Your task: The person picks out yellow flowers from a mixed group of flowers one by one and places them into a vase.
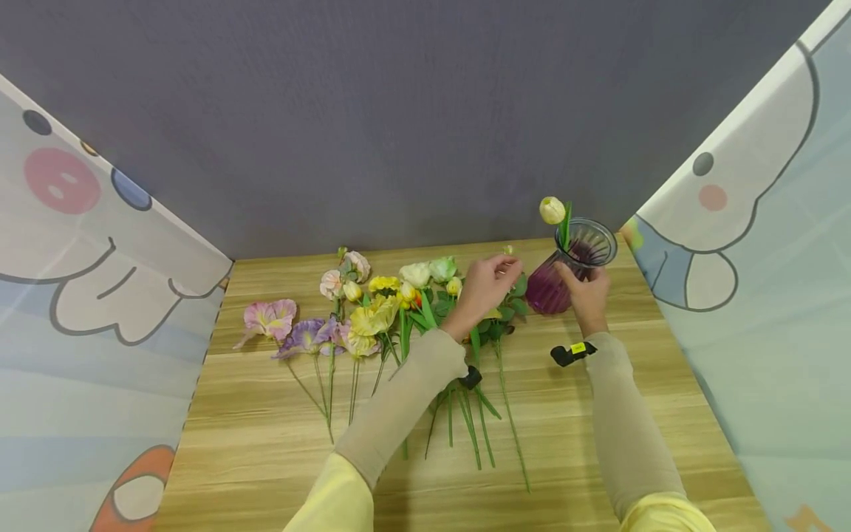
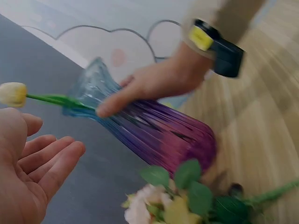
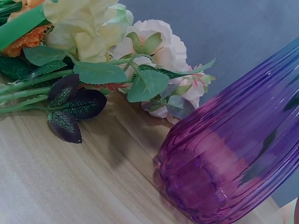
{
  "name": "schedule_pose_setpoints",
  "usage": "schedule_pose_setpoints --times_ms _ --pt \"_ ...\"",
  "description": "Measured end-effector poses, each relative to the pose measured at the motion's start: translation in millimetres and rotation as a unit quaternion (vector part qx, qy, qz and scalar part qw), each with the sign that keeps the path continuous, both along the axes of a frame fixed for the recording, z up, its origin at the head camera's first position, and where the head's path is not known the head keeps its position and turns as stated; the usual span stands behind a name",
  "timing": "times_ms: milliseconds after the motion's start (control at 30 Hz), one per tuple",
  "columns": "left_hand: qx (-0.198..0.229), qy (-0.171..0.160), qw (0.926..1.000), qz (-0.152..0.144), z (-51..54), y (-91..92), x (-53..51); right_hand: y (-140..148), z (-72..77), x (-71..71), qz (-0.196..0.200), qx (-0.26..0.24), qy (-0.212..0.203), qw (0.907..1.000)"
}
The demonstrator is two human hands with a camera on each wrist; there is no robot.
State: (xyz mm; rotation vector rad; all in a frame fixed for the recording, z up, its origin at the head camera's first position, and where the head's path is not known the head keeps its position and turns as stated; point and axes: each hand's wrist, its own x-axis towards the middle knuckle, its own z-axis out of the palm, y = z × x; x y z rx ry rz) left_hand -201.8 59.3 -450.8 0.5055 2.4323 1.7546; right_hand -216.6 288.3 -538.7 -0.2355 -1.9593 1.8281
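My right hand (image 1: 586, 292) grips the neck of a ribbed glass vase (image 1: 550, 287) at the back right of the table. The vase fades from bluish at its flared mouth to purple-pink at its base (image 3: 196, 186). A single cream-yellow tulip (image 1: 552, 210) stands in it, its head leaning out over the rim on the left. My left hand (image 1: 488, 288) is held above the flowers, left of the vase. In the left wrist view the left hand (image 2: 39, 168) has loosely bent fingers and holds nothing, close to the tulip head (image 2: 13, 94) but seemingly apart from it.
Artificial flowers lie across the table's middle and left: a pink one (image 1: 269, 319), a purple one (image 1: 307, 336), yellow ones (image 1: 374, 316) and pale roses (image 3: 163, 49). Stems point toward the front. A dark grey panel (image 1: 425, 125) rises behind, with printed side walls left and right.
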Motion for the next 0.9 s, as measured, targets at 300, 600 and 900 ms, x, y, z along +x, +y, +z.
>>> schedule_pose_setpoints --times_ms 300,600,900 --pt "-0.020 -0.022 0.9994 0.019 -35.1 -15.2 13.8 -6.3 13.4 5.5 0.009 -0.005 0.007 0.9999" --pt "0.013 -0.070 0.9971 0.029 -67.6 -28.3 29.4 -11.9 23.9 13.3 0.011 -0.008 0.011 0.9998" --pt "0.060 -0.120 0.9896 0.050 -86.8 -41.5 47.9 0.0 -2.1 -2.2 -0.005 -0.014 -0.002 0.9999"
